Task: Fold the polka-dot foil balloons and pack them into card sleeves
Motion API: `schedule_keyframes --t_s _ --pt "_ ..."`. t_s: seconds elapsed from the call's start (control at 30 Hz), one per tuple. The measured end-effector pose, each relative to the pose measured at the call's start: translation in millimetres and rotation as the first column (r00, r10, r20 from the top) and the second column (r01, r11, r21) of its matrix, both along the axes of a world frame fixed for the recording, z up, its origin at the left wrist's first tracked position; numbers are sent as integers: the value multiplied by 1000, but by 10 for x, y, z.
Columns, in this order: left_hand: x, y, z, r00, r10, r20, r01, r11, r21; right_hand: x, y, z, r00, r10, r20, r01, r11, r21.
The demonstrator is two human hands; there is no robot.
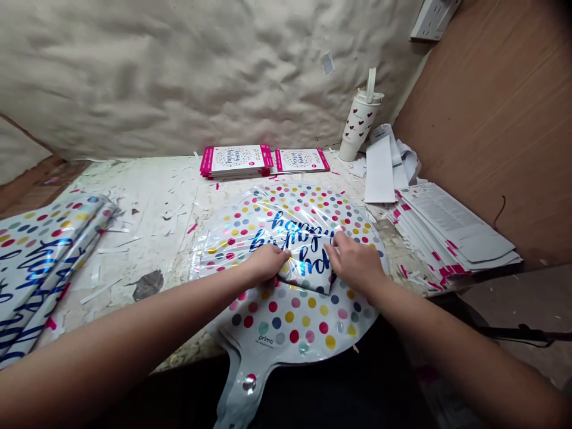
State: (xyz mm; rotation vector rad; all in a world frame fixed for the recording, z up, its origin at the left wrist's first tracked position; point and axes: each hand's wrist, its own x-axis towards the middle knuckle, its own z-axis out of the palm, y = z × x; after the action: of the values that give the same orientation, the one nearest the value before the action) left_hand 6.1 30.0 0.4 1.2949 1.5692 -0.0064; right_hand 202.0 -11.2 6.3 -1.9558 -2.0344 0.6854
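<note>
Forearms (147,325) — hands (267,264) (358,262) pinching dotted balloon (307,269).

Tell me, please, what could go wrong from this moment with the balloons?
The folded balloon has a glossy, slick-looking surface, so it might spring open if the left hand or the right hand lets go.

The neck end of the balloon pile underneath hangs past the front edge of the table, so the pile could perhaps slide off.

Loose paper scraps lie on the table, and some might get caught in a fold.
</note>
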Motion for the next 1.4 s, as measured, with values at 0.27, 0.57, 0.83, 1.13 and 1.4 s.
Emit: schedule_keyframes --t_s 0.27,0.57,0.83,1.13,1.4 --pt "-98 -139 50 974 -5 228 -11 997 71 -308 -124 -462 949 194 250 -248 946 208" --pt "-221 -146 157 971 167 171 -197 965 174 -325 -107 -522 971 163 176 -196 962 189" --pt "-25 -67 276 945 233 230 -195 965 -174 -230 -22 -443 966 241 96 -257 939 228" --pt "-105 -213 428 808 220 547 -181 976 -125 1669 664 137 695 -541 475 462 841 282" --pt "-568 -642 505 765 -37 643 30 999 22 1581 468 400 737 -493 463 371 867 332"
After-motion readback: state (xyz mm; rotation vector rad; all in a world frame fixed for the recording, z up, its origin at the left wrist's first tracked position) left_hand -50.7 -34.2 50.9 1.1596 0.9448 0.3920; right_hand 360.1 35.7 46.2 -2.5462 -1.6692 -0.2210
